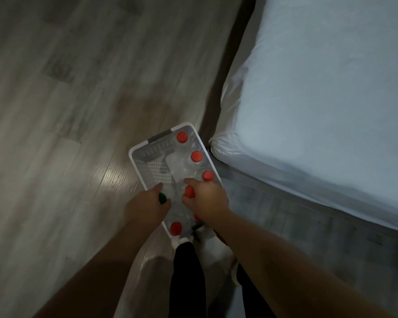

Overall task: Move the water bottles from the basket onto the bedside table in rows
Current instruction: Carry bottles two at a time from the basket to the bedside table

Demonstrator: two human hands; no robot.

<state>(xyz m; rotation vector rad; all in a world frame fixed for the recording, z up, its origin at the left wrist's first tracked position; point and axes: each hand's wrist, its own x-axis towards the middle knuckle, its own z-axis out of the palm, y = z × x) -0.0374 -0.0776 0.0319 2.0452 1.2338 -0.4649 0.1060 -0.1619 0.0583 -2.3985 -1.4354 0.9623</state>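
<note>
A white perforated basket (145,166) stands on the floor beside the bed corner. Several clear water bottles with red caps stand inside it, mostly along its right side, such as one at the far end (182,137) and one at the near end (176,228). My left hand (147,205) reaches into the basket's left side and grips a bottle with a green cap (162,198). My right hand (205,200) curls around the neck of a red-capped bottle (189,191) in the middle. The bedside table is not in view.
A bed with a white sheet (319,106) fills the right side, its corner close to the basket. Grey wood floor (67,111) stretches left. My legs in dark trousers and white shoes (207,239) stand just behind the basket.
</note>
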